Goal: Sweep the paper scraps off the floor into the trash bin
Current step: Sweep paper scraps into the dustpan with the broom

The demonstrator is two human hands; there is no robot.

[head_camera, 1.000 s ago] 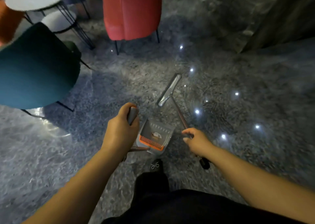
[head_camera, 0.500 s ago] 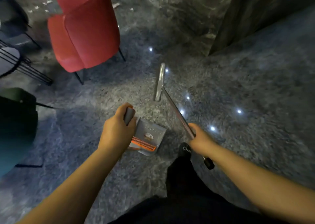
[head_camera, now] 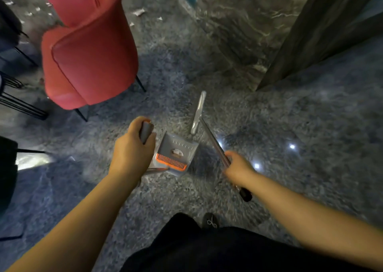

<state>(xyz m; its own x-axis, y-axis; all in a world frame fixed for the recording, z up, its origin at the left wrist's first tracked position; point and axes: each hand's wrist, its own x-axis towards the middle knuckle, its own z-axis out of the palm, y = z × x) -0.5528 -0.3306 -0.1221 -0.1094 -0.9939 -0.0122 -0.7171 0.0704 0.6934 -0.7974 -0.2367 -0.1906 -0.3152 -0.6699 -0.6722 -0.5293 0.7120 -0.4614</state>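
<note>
The person stands on a dark speckled stone floor (head_camera: 290, 188) with a tool in each hand. The left hand (head_camera: 132, 151) has its fingers curled round the grey upright handle (head_camera: 146, 132) of a grey plastic dustpan with an orange comb edge (head_camera: 176, 154), which hangs just right of that hand and low over the floor. One small pale scrap (head_camera: 176, 152) seems to lie inside the pan, so some collecting looks done. The right hand (head_camera: 238, 167) grips the thin metal pole of a broom with a flat silver head (head_camera: 198, 114); its fingers are wrapped round the shaft.

Plenty is left: white paper scraps (head_camera: 138, 12) lie on the far floor behind the red upholstered chair with thin black legs (head_camera: 89, 54), well apart from both tools. No trash bin shows in view, so nothing can be judged as emptied yet; my reading is that the task is at an early to middle stage.

The broom's pole runs from the black end cap (head_camera: 245, 195) near the person, on the right, up and away to the left, its head pointing far. The head's own long axis lies nearly near-to-far, tilted slightly right at its far end, and sits just beyond the dustpan's far right corner
</note>
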